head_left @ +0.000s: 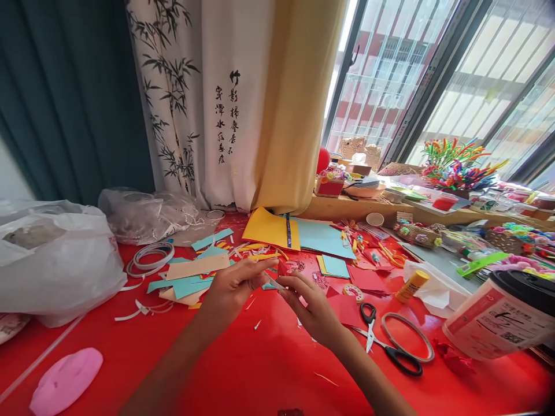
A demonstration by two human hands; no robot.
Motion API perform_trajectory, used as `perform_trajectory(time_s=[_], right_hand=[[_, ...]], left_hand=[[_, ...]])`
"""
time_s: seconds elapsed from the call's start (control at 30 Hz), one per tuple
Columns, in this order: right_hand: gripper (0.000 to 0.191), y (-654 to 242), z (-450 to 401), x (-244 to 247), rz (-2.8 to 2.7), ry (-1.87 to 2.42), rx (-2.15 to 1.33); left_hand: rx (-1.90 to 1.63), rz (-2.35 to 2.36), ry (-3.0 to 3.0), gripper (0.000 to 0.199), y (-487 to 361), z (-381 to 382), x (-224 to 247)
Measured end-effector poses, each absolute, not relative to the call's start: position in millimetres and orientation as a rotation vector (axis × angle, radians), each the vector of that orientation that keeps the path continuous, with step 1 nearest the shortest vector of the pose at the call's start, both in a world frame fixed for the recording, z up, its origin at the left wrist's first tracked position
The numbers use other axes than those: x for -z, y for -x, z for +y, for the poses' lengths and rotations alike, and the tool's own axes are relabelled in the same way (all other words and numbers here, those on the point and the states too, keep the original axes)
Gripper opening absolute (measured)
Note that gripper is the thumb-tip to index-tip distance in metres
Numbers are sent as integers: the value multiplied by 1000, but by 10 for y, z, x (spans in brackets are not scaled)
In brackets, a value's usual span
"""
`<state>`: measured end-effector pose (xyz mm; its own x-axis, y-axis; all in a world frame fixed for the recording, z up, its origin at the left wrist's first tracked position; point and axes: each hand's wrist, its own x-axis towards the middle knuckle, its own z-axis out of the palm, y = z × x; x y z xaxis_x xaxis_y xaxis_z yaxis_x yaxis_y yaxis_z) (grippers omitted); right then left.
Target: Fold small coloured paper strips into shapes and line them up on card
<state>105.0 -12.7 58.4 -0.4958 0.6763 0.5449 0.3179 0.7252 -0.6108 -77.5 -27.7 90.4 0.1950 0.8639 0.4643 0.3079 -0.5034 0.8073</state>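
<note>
Both hands pinch one thin white strip (274, 282): left hand (232, 290), right hand (313, 309).

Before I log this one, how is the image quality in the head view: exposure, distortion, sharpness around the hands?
Head view: daylight from the window blows out the panes at upper right; wide-angle lens bends the window frames and table edge; the left hand and right hand are fairly sharp, but the small pale strip pinched between them is too tiny to identify; the red table shows soft glare.
</note>
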Motion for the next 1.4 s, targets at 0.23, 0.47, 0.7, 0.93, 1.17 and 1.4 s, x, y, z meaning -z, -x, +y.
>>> perform_trajectory(time_s=[0.23, 0.47, 0.7, 0.93, 1.17, 1.4], right_hand=[[3, -1035, -148, -556, -1928, 713, -863], [6, -1065, -183, -618, -1994, 726, -956], [18, -1061, -109, -640, -1984, 917, -913], [15, -1162, 21, -603, -1832, 1155, -383], [15, -1141, 117, -431, -2043, 1033, 184], [13, -1169, 83, -394, -2479, 1302, -96]], left_hand=[[-1163, 1144, -1854, 20, 744, -281, -897], [-1121, 1071, -1966, 19, 719, -257, -863], [-1103, 1225, -1819, 27, 771, -222, -870], [-919, 1330, -1859, 34, 747, -120, -651], [-654, 1581, -2075, 37, 691, -37, -358], [-587, 1532, -2032, 41, 714, 42, -283]])
